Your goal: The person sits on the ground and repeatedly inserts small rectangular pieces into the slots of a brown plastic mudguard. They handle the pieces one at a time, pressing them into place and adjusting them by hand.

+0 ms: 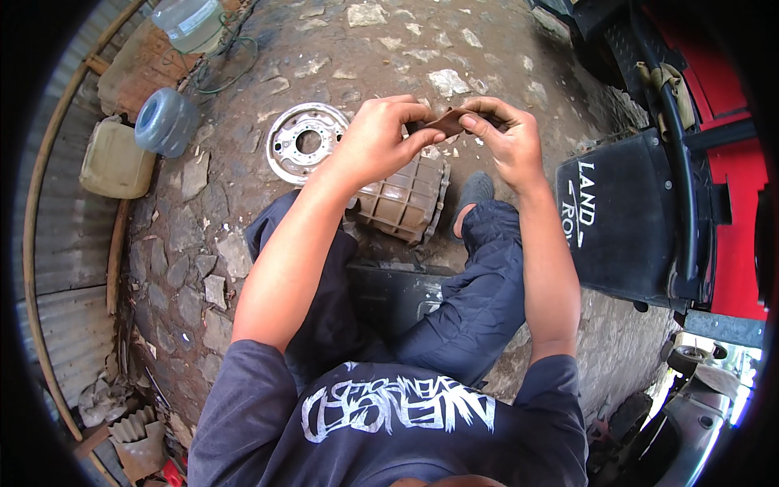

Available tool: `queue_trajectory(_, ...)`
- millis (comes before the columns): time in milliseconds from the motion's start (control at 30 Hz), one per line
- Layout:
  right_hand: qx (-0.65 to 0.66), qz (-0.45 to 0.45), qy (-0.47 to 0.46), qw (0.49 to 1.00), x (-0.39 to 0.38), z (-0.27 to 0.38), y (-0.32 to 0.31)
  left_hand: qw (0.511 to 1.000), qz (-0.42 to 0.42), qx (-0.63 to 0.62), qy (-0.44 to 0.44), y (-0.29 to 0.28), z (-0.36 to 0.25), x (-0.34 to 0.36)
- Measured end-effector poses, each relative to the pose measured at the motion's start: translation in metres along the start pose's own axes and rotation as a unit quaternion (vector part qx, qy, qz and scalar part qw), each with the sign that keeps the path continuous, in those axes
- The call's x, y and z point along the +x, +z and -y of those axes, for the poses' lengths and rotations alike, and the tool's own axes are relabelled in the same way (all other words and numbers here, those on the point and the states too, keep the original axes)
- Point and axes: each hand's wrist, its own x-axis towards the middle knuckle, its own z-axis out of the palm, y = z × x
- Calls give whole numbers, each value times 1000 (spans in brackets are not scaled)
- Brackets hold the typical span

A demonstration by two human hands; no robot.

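I am pinching the brown sheet (447, 122) between my left grip (375, 140) and right grip (510, 144), holding it up, showing just beyond the casing (399, 199). I am apparently bending it; the next move calls for steady pressure at both ends.

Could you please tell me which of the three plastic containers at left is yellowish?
It is the boxy jerrycan, lowest in the picture; the blue bottle and clear topmost container lack that tint.
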Motion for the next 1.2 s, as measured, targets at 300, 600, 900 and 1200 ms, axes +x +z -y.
queue_trajectory(300, -25, 43, -78, 996, -3, -1, -6, 907, -8, -345, -243, -4, -5, 1)
queue_trajectory(600, -17, 39, -75, 996, -2, -3, -2, 858, -105, -437, -248, -5, -8, 4)
queue_trajectory(900, 27, 34, -66, 997, 0, -4, 7, 973, -40, -151, -170, 5, -4, 1)
queue_trajectory(1200, 3, 33, -87, 996, 0, -9, 1, 923, -10, -296, -245, 2, -1, 0)
